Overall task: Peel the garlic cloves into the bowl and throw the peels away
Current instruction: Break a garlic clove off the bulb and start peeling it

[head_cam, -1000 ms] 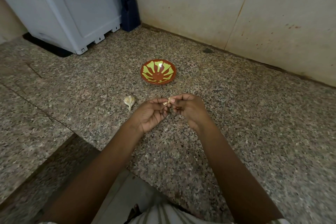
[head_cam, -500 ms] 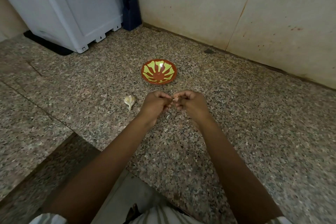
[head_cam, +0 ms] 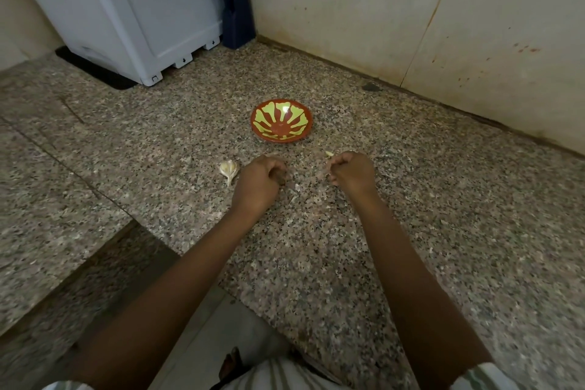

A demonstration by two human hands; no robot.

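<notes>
Granite counter (head_cam: 443,199), right hand (head_cam: 349,172) pinching perhaps a garlic clove (head_cam: 329,154), left hand (head_cam: 259,179) curled, contents hidden.

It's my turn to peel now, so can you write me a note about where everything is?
Left hand: fingers curled just above the counter; whether they hold peel is hidden.
Right hand: pinches a small pale clove at its fingertips.
Bowl: beyond the hands, no cloves visible inside.
More garlic lies left of the left hand; peel scraps lie between the hands.
Left: finish this clove, drop it in the bowl, peel the rest, bin the peels.
</notes>
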